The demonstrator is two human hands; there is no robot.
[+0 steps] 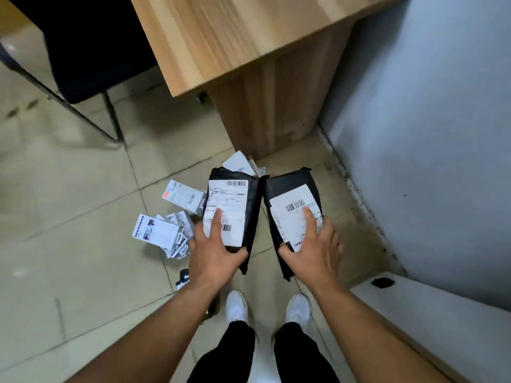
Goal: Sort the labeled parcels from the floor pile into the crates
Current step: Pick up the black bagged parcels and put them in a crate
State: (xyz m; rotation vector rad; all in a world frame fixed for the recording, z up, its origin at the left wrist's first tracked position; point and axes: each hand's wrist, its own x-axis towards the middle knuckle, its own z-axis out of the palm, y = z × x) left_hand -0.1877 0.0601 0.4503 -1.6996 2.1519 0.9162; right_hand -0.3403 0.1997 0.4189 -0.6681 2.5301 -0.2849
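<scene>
Left hand (214, 251), just below centre at 7 o'clock, grips the left parcel (250, 208): a flat black plastic mailer bag with a white barcode label. The forefinger lies straight on the label, the thumb hooks round the bottom edge, and the other fingers are hidden behind the bag.

Right hand (312, 251), below centre at 5 o'clock, grips the right parcel (287, 183): the same kind of black mailer, with a white barcode label that sits skewed and wrinkled. The forefinger is on the label and the thumb is at the lower left corner.

Both parcels are held up above the floor, side by side at frame centre, labels facing the camera. Their top inner corners come close together; cannot tell if they touch.

Floor pile (177, 228): white flat packets with printed labels, loosely heaped on the beige tiled floor (69, 189) at 9 o'clock, just left of the left hand. One packet with an orange mark (184, 197) lies on the pile's upper side. A single white packet (239, 163) shows above the left parcel, by the foot of the desk.

Light wooden desk (249, 37) is at 12 o'clock. Black chair with a thin metal frame (91, 45) is at 10 o'clock. Grey-blue wall (442, 134) is at 3 o'clock. White shoes (236, 305) and black trousers are at 6 o'clock. A white flat slab (442, 322) lies along the wall at 4 o'clock.
</scene>
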